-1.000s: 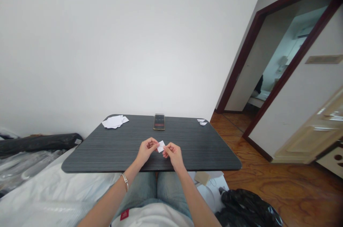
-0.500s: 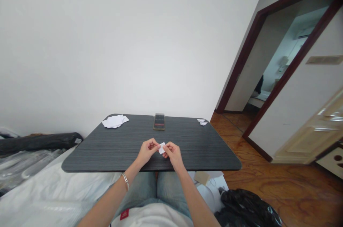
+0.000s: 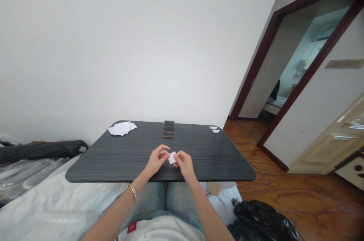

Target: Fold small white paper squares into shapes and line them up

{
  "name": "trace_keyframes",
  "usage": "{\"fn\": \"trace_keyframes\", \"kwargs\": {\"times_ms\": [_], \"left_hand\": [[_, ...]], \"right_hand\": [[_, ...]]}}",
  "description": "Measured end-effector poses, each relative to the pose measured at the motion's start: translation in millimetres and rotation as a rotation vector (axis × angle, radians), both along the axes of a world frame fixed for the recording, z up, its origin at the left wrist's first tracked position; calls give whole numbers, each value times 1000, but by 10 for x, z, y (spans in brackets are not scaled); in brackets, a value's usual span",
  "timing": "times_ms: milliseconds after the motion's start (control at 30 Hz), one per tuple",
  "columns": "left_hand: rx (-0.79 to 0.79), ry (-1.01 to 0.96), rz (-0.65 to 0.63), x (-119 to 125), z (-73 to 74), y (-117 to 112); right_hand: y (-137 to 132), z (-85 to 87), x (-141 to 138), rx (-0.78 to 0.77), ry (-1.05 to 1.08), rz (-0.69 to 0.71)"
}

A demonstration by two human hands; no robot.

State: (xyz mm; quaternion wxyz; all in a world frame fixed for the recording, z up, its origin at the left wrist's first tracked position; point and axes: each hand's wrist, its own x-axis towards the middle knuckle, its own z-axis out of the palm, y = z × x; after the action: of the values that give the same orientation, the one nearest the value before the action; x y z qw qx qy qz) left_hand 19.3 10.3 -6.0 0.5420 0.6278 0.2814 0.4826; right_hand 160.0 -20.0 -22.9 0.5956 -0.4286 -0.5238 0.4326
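A small white piece of folded paper (image 3: pixel 172 158) is held between my two hands, above the near edge of the dark table (image 3: pixel 136 154). My right hand (image 3: pixel 183 161) pinches its right side between thumb and fingers. My left hand (image 3: pixel 157 158) has its thumb at the paper's left edge, the other fingers curled behind and the index finger raised somewhat. A loose pile of white paper pieces (image 3: pixel 121 129) lies at the table's far left corner. Two small folded papers (image 3: pixel 215 131) lie at the far right corner.
A phone (image 3: pixel 169 129) lies at the table's back edge, near the white wall (image 3: pixel 170 44). Below on the right are a black plastic bag (image 3: pixel 261 218) and white papers (image 3: pixel 224 203). Left of the table stretches white plastic-covered bedding (image 3: pixel 54 210) with a black roll (image 3: pixel 42 151).
The index finger of my left hand has straightened and lifted away from the paper. My right hand keeps its pinch, and the paper has barely shifted.
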Motion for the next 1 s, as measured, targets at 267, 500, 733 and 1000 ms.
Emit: {"fn": "trace_keyframes", "kwargs": {"times_ms": [267, 500, 733, 1000], "left_hand": [[-31, 39, 20, 1, 61, -19], [72, 197, 0, 5, 41, -22], [100, 183, 51, -2, 18, -13], [164, 249, 84, -15, 8, -13]], "right_hand": [[2, -7, 4, 10, 6, -6], [-6, -25, -1, 10, -6, 14], [-35, 34, -26, -30, -22, 54], [-52, 30, -48, 2, -92, 64]]}}
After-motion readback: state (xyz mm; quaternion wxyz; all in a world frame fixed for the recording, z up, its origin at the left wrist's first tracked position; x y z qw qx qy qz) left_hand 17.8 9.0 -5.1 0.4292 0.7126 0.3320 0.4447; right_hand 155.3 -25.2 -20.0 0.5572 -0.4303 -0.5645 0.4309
